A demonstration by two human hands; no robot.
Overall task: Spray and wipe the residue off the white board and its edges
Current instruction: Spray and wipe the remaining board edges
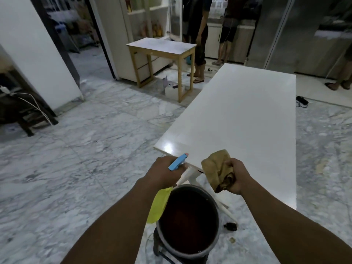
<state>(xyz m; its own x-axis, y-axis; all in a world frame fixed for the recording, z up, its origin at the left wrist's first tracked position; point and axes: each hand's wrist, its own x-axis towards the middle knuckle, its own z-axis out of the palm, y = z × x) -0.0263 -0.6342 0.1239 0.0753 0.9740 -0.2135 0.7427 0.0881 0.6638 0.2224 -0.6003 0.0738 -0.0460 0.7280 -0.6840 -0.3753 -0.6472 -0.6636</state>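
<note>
Two outstretched arms, left hand gripping spray bottle, right hand bunching cloth

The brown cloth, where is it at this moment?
In the head view the brown cloth is bunched in the right hand, at the near edge of the white board, above the dark bucket.

I see a dim, cool-toned room, and the far background behind the wooden side table is soft and murky. A small bright glare sits on the near left corner of the white board. Wide-angle bending curves the floor and walls at the edges.
</note>
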